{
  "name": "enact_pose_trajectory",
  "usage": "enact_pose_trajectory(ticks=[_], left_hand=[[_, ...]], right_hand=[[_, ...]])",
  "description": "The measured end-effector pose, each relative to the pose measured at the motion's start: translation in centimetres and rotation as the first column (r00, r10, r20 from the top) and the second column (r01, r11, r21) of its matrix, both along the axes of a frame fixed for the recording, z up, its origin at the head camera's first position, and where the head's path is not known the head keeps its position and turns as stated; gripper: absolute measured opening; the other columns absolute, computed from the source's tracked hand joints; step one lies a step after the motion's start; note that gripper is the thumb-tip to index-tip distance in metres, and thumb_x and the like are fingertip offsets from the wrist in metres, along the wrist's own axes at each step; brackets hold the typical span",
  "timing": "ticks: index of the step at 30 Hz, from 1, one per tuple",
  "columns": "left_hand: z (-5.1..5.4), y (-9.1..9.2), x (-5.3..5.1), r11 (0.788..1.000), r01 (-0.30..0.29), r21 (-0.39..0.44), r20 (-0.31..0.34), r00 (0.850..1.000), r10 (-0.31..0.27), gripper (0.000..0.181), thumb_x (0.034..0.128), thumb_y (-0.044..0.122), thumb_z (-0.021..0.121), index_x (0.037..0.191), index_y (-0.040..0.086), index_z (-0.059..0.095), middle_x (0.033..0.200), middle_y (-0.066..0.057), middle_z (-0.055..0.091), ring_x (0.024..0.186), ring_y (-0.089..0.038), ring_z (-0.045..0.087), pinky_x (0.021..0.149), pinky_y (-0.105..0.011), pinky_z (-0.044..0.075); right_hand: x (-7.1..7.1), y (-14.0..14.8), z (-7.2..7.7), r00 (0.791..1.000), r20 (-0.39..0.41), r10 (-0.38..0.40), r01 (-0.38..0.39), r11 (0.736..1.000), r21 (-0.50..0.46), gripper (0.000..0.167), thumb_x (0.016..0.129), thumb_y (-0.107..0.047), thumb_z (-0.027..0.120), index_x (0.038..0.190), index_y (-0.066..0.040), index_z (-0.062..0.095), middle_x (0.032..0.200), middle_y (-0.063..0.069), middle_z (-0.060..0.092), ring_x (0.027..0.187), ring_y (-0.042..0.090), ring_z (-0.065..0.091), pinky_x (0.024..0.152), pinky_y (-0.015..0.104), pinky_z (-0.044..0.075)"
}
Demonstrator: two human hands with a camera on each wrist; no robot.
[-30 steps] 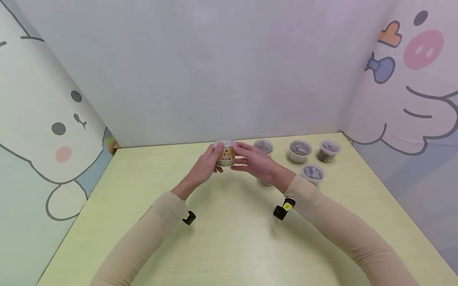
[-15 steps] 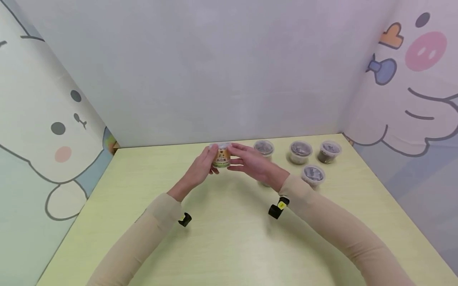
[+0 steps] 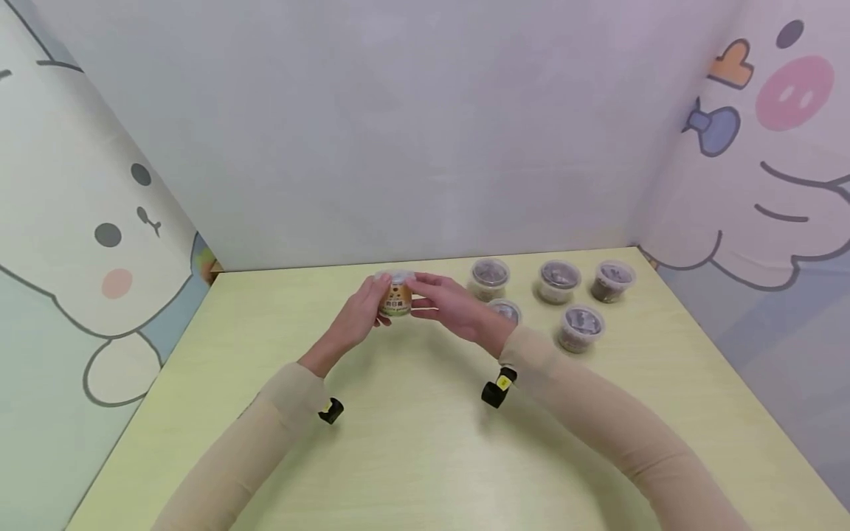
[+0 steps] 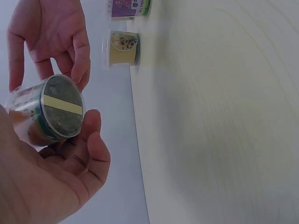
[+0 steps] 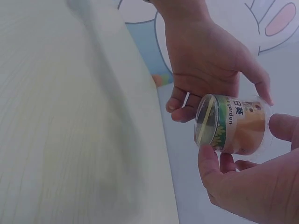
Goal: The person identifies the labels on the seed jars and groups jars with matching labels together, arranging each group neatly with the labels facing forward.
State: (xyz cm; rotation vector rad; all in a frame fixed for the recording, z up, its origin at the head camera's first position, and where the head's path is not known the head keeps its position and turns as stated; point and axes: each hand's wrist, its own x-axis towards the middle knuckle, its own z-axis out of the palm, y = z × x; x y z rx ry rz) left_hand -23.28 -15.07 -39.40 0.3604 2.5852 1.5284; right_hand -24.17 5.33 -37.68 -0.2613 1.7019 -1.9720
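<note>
Both hands hold one small clear cup (image 3: 396, 297) with an orange and green label, raised above the table's back part. The left hand (image 3: 354, 318) grips its left side, thumb near the lid. From the right side, the right hand (image 3: 453, 306) pinches it between thumb and fingers. In the left wrist view the cup's dark base (image 4: 63, 106) shows a pale yellow strip across it. The right wrist view shows the labelled cup (image 5: 238, 125) lying between the fingertips of both hands.
Several lidded cups stand at the table's back right, among them one at the far right (image 3: 612, 282), one nearer the front (image 3: 581, 329) and one partly behind the right hand (image 3: 505, 310). A pale wall (image 3: 398, 133) rises behind the table (image 3: 398, 457).
Both hands have moved a little to the left and slightly down in the head view, with the cup between them. The cup behind the right hand shows more of its lid.
</note>
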Motion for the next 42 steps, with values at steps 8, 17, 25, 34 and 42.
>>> enact_pose_trajectory(ticks=[8,17,25,34,42], left_hand=[[-0.7,-2.2,-1.5,0.993,-0.082,-0.086,0.030,0.996,0.085,0.069,0.1055,0.060,0.022,0.147,0.007,0.037,0.134,-0.018,0.053,0.120,-0.034,0.052,0.098,-0.052,0.045],[-1.3,-3.7,-3.6,0.991,-0.121,-0.053,0.053,0.991,0.124,0.062,0.1095,0.044,0.022,0.147,-0.001,0.043,0.144,-0.022,0.049,0.135,-0.037,0.046,0.106,-0.050,0.045],[-2.7,-4.5,-4.7,0.985,-0.142,0.093,0.142,0.981,0.128,0.064,0.1112,0.043,0.031,0.156,-0.002,0.033,0.157,-0.022,0.037,0.144,-0.033,0.037,0.112,-0.044,0.039],[-2.7,-4.6,-5.4,0.978,-0.164,0.129,0.158,0.977,0.143,0.063,0.1115,0.042,0.032,0.156,-0.003,0.031,0.158,-0.023,0.035,0.146,-0.033,0.035,0.114,-0.043,0.037],[-3.4,-4.7,-5.9,0.976,-0.171,0.138,0.183,0.972,0.144,0.062,0.1120,0.040,0.032,0.157,-0.002,0.028,0.159,-0.023,0.034,0.146,-0.033,0.035,0.113,-0.042,0.037]], right_hand=[[-1.6,-3.8,-2.2,0.986,-0.078,-0.144,0.143,0.990,-0.021,0.057,0.104,-0.018,0.059,0.154,0.000,0.038,0.147,0.018,0.049,0.135,0.029,0.049,0.106,0.043,0.046],[-3.0,-6.9,-4.6,0.946,-0.104,-0.308,0.300,0.950,-0.087,0.057,0.103,-0.008,0.060,0.155,0.000,0.037,0.148,0.019,0.049,0.135,0.029,0.050,0.104,0.036,0.047],[-3.7,-8.5,-5.6,0.930,-0.106,-0.353,0.349,0.935,-0.057,0.056,0.104,-0.007,0.056,0.156,-0.001,0.035,0.153,0.017,0.046,0.137,0.027,0.048,0.105,0.038,0.046],[-3.9,-9.0,-6.1,0.916,-0.126,-0.382,0.377,0.924,-0.060,0.054,0.105,-0.009,0.056,0.155,-0.001,0.036,0.153,0.017,0.046,0.138,0.028,0.046,0.105,0.037,0.046],[-4.2,-9.3,-6.4,0.904,-0.129,-0.407,0.407,0.913,-0.028,0.054,0.104,-0.011,0.057,0.154,-0.001,0.039,0.151,0.016,0.048,0.136,0.025,0.049,0.105,0.035,0.047]])
